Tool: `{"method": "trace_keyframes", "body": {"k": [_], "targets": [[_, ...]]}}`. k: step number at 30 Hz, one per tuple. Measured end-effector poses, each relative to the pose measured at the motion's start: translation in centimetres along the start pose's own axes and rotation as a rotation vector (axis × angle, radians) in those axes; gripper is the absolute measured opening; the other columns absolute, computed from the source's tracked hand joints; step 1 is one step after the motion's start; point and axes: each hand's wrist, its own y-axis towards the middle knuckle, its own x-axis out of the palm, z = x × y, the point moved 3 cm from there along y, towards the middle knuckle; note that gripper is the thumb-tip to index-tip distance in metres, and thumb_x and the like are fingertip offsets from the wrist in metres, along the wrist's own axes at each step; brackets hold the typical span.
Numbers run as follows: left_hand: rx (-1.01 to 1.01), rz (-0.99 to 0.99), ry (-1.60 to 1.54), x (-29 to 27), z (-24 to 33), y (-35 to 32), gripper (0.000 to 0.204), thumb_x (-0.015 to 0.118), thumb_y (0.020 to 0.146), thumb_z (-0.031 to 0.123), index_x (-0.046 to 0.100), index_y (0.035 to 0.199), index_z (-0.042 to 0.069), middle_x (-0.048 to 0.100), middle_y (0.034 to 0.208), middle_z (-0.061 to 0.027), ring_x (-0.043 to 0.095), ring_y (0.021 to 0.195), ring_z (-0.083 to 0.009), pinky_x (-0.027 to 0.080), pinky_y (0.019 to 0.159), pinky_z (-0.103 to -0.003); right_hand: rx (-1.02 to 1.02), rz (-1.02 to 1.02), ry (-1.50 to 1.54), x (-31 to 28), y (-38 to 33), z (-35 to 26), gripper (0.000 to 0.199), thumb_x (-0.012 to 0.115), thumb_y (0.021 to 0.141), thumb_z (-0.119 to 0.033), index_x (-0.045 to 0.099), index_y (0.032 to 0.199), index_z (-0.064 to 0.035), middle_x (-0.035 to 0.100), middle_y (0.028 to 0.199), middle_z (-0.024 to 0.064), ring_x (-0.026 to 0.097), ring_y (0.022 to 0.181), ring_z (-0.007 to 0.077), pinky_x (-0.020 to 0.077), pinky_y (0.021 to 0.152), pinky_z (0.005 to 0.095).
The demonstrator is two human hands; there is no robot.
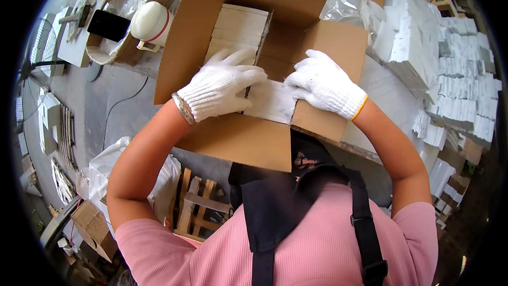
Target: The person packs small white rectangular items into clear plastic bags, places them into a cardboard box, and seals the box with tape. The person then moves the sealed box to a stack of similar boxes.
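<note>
Holding a white tile (pixel 271 101) by its ends, the left hand (pixel 219 86) and right hand (pixel 324 86) reach into the open box (pixel 241 137), beside stacked tiles (pixel 238 27).

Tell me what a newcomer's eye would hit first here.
Probably the open cardboard box in the upper middle. Over it, the white-gloved left hand and right hand flank a white block near the box's front. Stacked white slabs along the right and the pink shirt below may draw the eye next.

Wide-open brown cardboard box (pixel 243 140), pale slabs (pixel 239 25) inside at left, white slab (pixel 271 101) at near side, possibly tilted
</note>
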Motion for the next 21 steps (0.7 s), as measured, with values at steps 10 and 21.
{"method": "trace_keyframes", "body": {"k": [10, 21], "targets": [[-0.027, -0.12, 0.165, 1.2, 5.9, 5.1, 0.062, 0.072, 0.086, 0.037, 0.057, 0.137, 0.005, 0.06, 0.137, -0.0172, 0.057, 0.124, -0.0367, 0.046, 0.105, -0.048, -0.012, 0.466, 0.151, -0.4, -6.8, -3.2, 0.027, 0.078, 0.078, -0.028, 0.072, 0.098, -0.01, 0.071, 0.103, 0.009, 0.065, 0.105, 0.0267, 0.0475, 0.097, 0.0429], [-0.447, -0.455, 0.177, -1.5, 10.8, 8.3, 0.05, 0.062, 0.097, 0.038, 0.062, 0.134, 0.005, 0.069, 0.127, -0.0154, 0.067, 0.112, -0.0363, 0.054, 0.095, -0.043, 0.689, 0.838, 0.415, 9.2, -34.0, 3.0, 0.028, 0.077, 0.087, -0.022, 0.076, 0.111, -0.0076, 0.075, 0.112, 0.0125, 0.069, 0.108, 0.0313, 0.0516, 0.097, 0.0426]]}}
